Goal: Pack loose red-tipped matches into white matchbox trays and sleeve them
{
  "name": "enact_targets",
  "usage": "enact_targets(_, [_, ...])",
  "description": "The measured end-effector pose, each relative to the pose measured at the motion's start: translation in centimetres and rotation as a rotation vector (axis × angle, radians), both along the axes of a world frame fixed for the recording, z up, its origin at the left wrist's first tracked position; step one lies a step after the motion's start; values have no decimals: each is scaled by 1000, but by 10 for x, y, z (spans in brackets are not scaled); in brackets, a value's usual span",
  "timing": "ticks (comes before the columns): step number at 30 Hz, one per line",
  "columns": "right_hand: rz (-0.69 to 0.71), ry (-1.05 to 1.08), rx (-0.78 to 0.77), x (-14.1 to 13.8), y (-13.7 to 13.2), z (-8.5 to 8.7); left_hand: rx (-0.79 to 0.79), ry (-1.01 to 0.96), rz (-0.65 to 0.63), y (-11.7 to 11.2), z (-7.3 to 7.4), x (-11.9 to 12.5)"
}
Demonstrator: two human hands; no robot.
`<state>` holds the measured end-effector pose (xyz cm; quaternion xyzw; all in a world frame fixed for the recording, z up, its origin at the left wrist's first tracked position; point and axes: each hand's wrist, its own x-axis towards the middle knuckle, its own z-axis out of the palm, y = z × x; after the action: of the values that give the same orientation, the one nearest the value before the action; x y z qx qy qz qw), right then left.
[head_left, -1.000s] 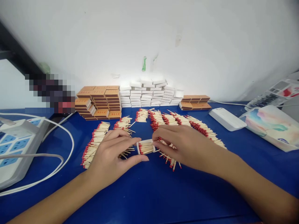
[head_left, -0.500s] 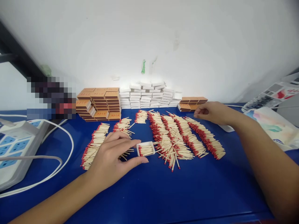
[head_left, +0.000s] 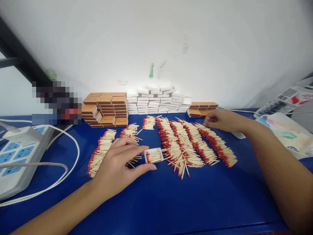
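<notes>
Thumb and index finger of my left hand (head_left: 119, 160) grip a small white matchbox tray (head_left: 154, 150) by its left end. Several red-headed matches (head_left: 154, 158) lie inside it. Just right of the tray is a loose heap of matches (head_left: 182, 156), some touching its edge. My right hand (head_left: 221, 121) rests at the far end of the rightmost row of matches (head_left: 217, 143), its fingers curled together. Whatever its fingertips hold, if anything, is hidden. Beside those fingers stands a low stack of orange matchboxes (head_left: 204, 105).
Against the wall, orange matchboxes (head_left: 105, 111) and white trays (head_left: 154, 101) are piled. More matches (head_left: 101, 150) lie left, partly behind my left hand. A power strip (head_left: 23, 160) with white cables sits at left. A tissue pack (head_left: 288, 133) and a plastic bottle (head_left: 278, 101) are at right.
The whole view has shifted slightly. Both hands keep nearly the same places, the left still gripping the tray and the right still curled by the far matches.
</notes>
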<state>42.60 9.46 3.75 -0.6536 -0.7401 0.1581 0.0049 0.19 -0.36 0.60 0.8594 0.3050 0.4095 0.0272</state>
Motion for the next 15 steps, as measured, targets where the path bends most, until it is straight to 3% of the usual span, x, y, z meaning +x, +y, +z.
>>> enact_targets(15, [-4, 22, -18, 2, 1, -4, -19, -2, -5, -1, -1, 0])
